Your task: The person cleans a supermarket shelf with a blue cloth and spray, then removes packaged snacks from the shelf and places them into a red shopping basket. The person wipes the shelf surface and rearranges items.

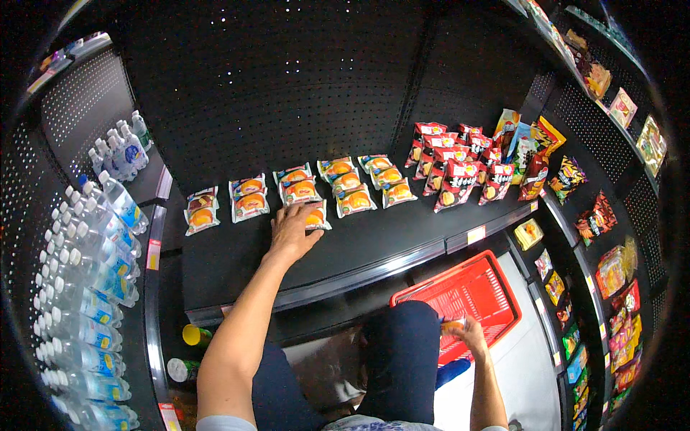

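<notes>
My left hand (294, 231) reaches onto the black shelf (334, 253), its fingers and thumb around a packaged bun (316, 216) at the front of the middle row. The hand covers that pack's left part. Other packaged buns (251, 202) lie in neat overlapping rows to both sides, orange-brown through clear windows. Low on the right, my right hand (470, 335) holds another packaged bun (453, 325) beside my knee, over the red shopping basket (515, 301). My fingers partly hide this pack. The basket stands on the pale floor, partly behind my knee.
Red chip bags (457, 180) stand right of the buns. Large water bottles (97, 301) crowd the left shelf, with smaller bottles (132, 151) behind. Two canisters, one yellow-topped (192, 334), sit below the shelf. Snack packs (595, 215) line the right shelves. A perforated panel (302, 108) rises behind.
</notes>
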A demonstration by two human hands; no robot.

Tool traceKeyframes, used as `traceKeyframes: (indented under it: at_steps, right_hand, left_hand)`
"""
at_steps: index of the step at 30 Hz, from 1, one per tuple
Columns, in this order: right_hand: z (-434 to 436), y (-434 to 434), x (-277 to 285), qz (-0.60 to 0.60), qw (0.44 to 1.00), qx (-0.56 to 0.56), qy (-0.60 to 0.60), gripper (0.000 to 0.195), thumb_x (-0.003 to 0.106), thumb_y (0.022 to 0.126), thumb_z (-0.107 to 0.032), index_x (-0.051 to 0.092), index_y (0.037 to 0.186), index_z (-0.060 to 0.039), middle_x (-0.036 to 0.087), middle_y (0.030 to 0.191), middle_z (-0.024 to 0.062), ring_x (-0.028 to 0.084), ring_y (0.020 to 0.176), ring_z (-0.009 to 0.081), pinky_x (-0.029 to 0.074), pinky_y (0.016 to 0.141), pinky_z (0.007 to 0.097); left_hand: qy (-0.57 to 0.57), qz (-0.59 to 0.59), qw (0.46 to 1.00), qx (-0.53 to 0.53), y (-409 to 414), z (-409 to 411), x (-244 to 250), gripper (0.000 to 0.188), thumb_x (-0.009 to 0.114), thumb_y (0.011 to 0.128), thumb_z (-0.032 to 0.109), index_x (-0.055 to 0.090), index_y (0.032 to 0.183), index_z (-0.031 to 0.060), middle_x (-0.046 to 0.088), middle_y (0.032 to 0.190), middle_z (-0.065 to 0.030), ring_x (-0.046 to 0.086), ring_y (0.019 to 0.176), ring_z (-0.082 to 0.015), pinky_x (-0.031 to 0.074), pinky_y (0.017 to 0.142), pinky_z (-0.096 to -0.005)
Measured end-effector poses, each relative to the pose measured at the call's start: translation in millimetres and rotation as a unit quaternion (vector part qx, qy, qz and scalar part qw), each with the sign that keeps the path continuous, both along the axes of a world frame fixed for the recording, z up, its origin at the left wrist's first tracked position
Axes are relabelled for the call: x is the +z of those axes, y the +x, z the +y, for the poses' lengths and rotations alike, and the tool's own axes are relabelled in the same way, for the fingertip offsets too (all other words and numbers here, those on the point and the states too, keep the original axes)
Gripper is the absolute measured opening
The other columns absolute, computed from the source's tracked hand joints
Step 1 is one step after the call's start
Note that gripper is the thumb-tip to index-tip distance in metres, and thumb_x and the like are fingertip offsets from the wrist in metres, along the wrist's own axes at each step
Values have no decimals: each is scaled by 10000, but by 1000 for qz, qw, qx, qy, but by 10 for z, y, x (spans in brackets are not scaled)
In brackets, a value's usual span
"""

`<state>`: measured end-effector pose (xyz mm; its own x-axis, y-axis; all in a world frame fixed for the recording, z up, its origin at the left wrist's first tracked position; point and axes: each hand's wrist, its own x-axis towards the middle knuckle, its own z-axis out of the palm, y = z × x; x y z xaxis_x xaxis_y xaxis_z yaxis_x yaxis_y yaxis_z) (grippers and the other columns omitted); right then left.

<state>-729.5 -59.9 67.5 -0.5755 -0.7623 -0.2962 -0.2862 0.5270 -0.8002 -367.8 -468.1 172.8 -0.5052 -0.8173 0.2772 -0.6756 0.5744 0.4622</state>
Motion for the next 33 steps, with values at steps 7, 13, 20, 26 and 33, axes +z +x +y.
traceKeyframes:
  at_steps: [7,13,20,26,33]
  right_hand:
    - [-131,-66,-319,274,955,100,56,334,750,836,-217,673,1023,49,725,955,147,691,865,229,540,724,376]
    - [-1626,525,1082,8,972,62,-227,379,671,927,-163,580,1261,-8,677,1096,110,638,1017,173,520,868,312]
    - [-3158,1571,1362,-122,945,286,-102,704,758,861,-299,450,1359,92,667,1124,190,674,946,232,593,675,320]
    - [-3680,1884,999,-196,946,254,-36,587,790,846,-241,544,1275,75,668,1109,126,660,986,205,587,749,312]
    - [-3290,1822,1369,-336,908,236,-81,449,796,837,-273,639,1194,-50,687,1108,59,671,967,156,588,721,299]
  left_hand:
    - [37,50,997,-47,192,135,188,431,741,816,191,599,1214,104,570,1254,-149,553,1174,-347,446,997,-414]
    - [50,76,994,62,437,22,120,639,769,809,297,519,1319,4,596,1241,-204,581,1157,-333,477,971,-400]
    - [208,158,961,91,620,-345,-411,791,831,737,446,556,1244,-95,714,977,-198,705,887,-270,551,771,-352]
    - [252,147,956,30,483,-290,-379,538,850,750,268,618,1117,-50,718,905,-133,692,813,-191,540,701,-311]
    - [424,311,846,-89,375,77,147,461,763,864,211,548,1210,-7,654,1079,-111,661,924,-174,579,757,-320]
